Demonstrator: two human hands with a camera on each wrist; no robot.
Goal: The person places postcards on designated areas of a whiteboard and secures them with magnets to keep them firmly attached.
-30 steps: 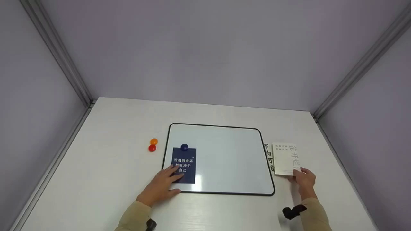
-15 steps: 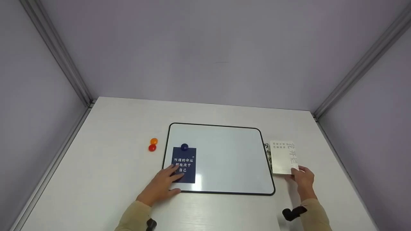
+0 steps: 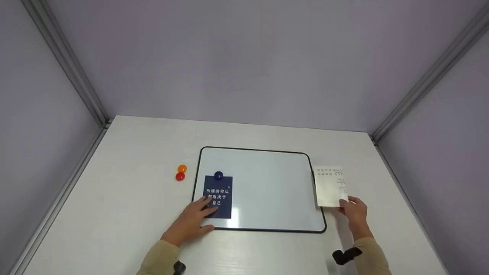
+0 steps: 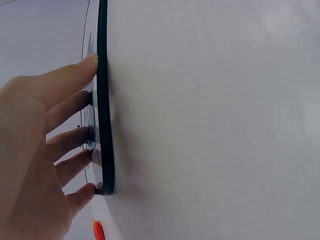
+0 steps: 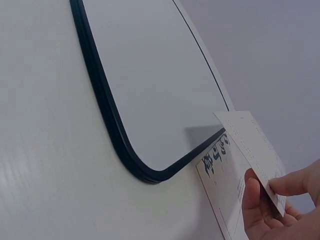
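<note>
My left hand (image 3: 192, 219) lies with spread fingers on the lower left corner of a black-rimmed whiteboard (image 3: 273, 191). Its fingertips touch a navy card (image 3: 225, 210) with white characters. A dark blue round magnet (image 3: 218, 175) sits at that card's top edge. At the right, my right hand (image 3: 354, 214) pinches a cream card (image 3: 329, 187) by its lower right corner, thumb on top. The cream card is raised and overlaps the board's right rim. Beneath it, the right wrist view shows another pale card (image 5: 220, 182) with dark characters on the table, mostly hidden in the head view.
An orange round magnet (image 3: 182, 168) and a red one (image 3: 180, 176) lie together on the white table (image 3: 126, 183), left of the board. Grey-lilac panels (image 3: 244, 68) enclose the table at the back and both sides.
My right hand has carried the cream card leftward, from beside the board to over its right rim. It now covers the card beneath in the head view. The left hand stays in place.
</note>
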